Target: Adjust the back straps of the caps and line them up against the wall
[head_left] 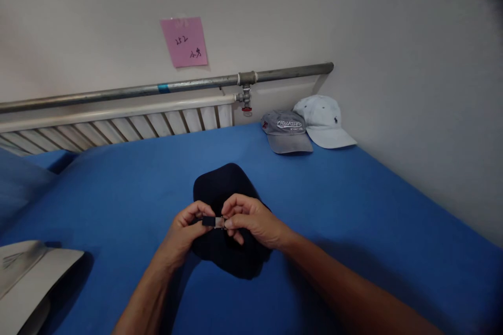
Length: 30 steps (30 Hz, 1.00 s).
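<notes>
A dark navy cap (226, 183) lies on the blue surface in front of me, its back strap turned up toward me. On the strap (208, 221) sits a small metal buckle (219, 222). My left hand (187, 224) pinches the strap between thumb and fingers, just left of the buckle. At the buckle's right end, the thumb and fingers of my right hand (251, 220) are pinched together on it. Its other fingers reach over the cap's opening. The cap's parts beneath both hands are hidden.
A grey cap (288, 133) with white lettering and a pale cap (326, 120) rest by the wall. A white cap (43, 272) is at the lower left. Behind the blue surface (129, 183) run a radiator (118, 123), a metal pipe (196, 84) and a red-handled valve (247, 110).
</notes>
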Tool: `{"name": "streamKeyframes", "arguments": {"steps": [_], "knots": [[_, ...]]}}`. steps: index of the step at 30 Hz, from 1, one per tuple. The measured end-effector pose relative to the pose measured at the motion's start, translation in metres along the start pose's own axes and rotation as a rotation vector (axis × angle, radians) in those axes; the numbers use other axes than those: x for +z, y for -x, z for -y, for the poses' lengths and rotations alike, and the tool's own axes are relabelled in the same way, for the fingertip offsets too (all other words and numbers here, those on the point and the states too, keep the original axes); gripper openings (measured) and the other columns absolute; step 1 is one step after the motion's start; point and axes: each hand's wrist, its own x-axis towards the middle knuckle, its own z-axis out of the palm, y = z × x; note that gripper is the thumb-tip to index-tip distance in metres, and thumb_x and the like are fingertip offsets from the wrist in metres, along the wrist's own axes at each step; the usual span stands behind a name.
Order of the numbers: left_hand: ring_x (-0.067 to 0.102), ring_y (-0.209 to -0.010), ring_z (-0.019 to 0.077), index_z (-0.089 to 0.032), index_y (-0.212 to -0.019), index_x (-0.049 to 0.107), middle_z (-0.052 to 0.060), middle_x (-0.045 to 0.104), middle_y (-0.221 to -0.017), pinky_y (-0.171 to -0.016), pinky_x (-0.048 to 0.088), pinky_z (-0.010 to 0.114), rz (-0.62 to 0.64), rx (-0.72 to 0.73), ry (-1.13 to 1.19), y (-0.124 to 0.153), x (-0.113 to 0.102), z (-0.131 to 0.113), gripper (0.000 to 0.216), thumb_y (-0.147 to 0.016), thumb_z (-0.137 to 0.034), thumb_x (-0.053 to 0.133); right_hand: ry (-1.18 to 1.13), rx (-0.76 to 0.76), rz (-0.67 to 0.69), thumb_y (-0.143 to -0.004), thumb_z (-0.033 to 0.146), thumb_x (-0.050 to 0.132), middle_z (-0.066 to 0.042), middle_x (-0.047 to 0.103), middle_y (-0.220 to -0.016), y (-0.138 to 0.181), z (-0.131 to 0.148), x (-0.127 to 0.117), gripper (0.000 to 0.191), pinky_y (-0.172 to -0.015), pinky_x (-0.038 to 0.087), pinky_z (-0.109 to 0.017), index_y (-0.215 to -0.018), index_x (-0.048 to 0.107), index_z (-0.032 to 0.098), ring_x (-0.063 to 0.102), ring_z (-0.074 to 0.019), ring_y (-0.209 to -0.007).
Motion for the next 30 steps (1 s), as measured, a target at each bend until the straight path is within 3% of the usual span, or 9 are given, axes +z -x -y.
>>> {"name": "streamKeyframes", "arguments": {"steps": [7,19,26,30], "knots": [[0.053,-0.055,0.0088,-0.019,-0.07,0.064,-0.002,0.066,-0.066,-0.053,0.038,0.019,-0.027,-0.046,0.051,0.002,0.0,-0.003,0.017,-0.061,-0.023,0.078,0.109,0.044,-0.035,-0.066,0.011,0.065,0.005,0.064,-0.064,0.002,0.013,0.0,0.021,-0.046,0.047,-0.019,-0.084,0.057,0.018,0.06,-0.0093,-0.054],[0.048,-0.058,0.0085,-0.018,-0.069,0.063,-0.002,0.058,-0.063,-0.055,0.034,0.019,0.052,0.012,-0.016,0.004,0.001,0.001,0.017,-0.064,-0.025,0.078,0.12,0.002,0.018,-0.068,0.01,0.062,0.005,0.061,-0.064,0.005,0.015,0.001,0.017,-0.048,0.047,-0.018,-0.083,0.058,0.017,0.059,-0.0074,-0.053],[0.053,-0.058,0.0103,-0.018,-0.071,0.061,-0.001,0.065,-0.067,-0.057,0.039,0.021,0.021,-0.045,0.041,0.009,-0.001,-0.006,0.02,-0.062,-0.024,0.078,0.186,0.058,0.065,-0.069,0.013,0.067,0.003,0.064,-0.07,0.008,0.022,0.002,0.022,-0.051,0.051,-0.021,-0.089,0.057,0.017,0.062,-0.0103,-0.059],[0.049,-0.058,0.0083,-0.018,-0.069,0.063,-0.003,0.059,-0.064,-0.056,0.036,0.019,0.021,0.006,-0.019,0.008,-0.003,-0.005,0.018,-0.061,-0.02,0.078,0.215,0.076,0.047,-0.068,0.01,0.065,0.004,0.064,-0.068,0.008,0.025,0.003,0.022,-0.054,0.051,-0.021,-0.087,0.057,0.018,0.061,-0.0088,-0.057]]}}
